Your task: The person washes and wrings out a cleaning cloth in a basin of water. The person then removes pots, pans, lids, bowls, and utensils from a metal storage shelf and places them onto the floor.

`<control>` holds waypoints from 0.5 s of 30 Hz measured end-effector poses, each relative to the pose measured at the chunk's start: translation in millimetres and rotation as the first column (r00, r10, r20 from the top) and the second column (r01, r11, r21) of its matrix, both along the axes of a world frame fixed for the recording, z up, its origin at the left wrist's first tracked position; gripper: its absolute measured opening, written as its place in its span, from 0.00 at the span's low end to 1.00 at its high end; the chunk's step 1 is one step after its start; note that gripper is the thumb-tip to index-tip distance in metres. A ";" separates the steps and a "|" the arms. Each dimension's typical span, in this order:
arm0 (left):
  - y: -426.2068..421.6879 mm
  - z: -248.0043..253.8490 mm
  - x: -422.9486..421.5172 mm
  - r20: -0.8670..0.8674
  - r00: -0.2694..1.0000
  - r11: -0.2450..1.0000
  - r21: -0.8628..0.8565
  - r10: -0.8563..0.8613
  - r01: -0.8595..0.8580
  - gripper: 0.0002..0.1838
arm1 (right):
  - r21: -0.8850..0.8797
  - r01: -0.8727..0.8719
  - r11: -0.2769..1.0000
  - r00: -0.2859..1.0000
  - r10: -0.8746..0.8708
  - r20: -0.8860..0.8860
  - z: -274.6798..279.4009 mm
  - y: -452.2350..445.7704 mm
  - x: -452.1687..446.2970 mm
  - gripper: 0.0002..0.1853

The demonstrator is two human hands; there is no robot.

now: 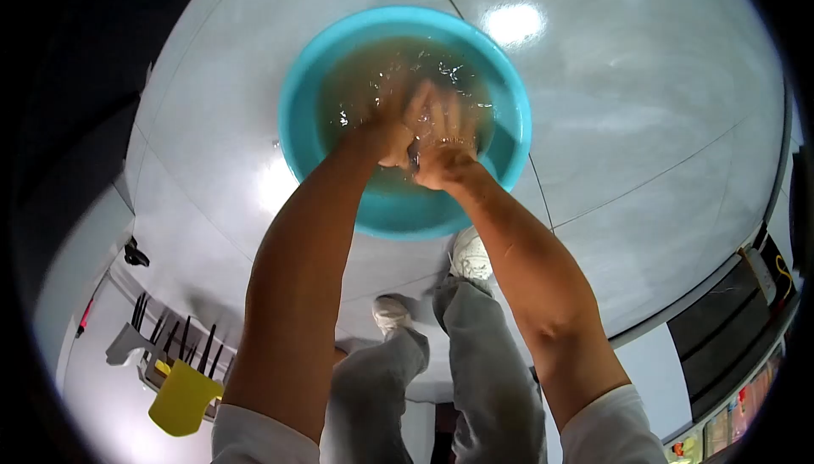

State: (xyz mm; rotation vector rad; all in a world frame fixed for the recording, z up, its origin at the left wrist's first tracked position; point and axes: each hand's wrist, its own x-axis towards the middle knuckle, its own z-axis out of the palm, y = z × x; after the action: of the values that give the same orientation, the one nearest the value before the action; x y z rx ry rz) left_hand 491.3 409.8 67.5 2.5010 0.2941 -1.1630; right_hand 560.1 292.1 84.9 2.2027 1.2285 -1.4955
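A turquoise basin (292, 116) sits on the floor, holding murky brown water (356, 65). Both my hands are dipped into it, side by side and close together. My left hand (392, 135) is partly under the surface, its fingers blurred by the cloudy water. Beside it, my right hand (445, 137) has its fingers stretched out and slightly apart, pointing to the far side of the basin. A dark patch shows between the two hands, but I cannot make out what it is. Anything lying deeper in the water is hidden.
Large pale tiles (627, 133) surround the basin. My white shoes (471, 256) stand just on its near side. At the lower left is a rack with a yellow scraper-like piece (182, 400) and dark rods. A dark shelf (721, 328) stands at the right.
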 end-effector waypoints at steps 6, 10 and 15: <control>14.9 12.7 14.3 -0.126 0.992 0.968 -0.250 -0.014 -0.018 0.73 | 0.087 0.059 0.994 0.994 -0.066 0.090 -13.5 -7.0 -14.5 0.58; 6.5 -38.4 -15.0 -0.119 0.980 0.952 -0.242 0.162 -0.187 0.71 | 0.062 0.079 0.995 0.986 -0.069 -0.153 -20.0 -8.2 0.0 0.54; 16.4 -60.7 -10.8 -0.018 0.942 0.886 -0.334 0.334 -0.321 0.67 | 0.207 -0.195 0.959 0.969 0.156 0.189 -4.0 -15.3 -0.8 0.54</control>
State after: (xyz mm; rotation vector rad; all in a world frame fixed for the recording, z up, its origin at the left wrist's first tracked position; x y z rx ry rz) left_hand 480.6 426.2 6.8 2.0772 0.4499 -0.9348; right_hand 559.3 276.8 80.9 2.2314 1.5542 -1.1228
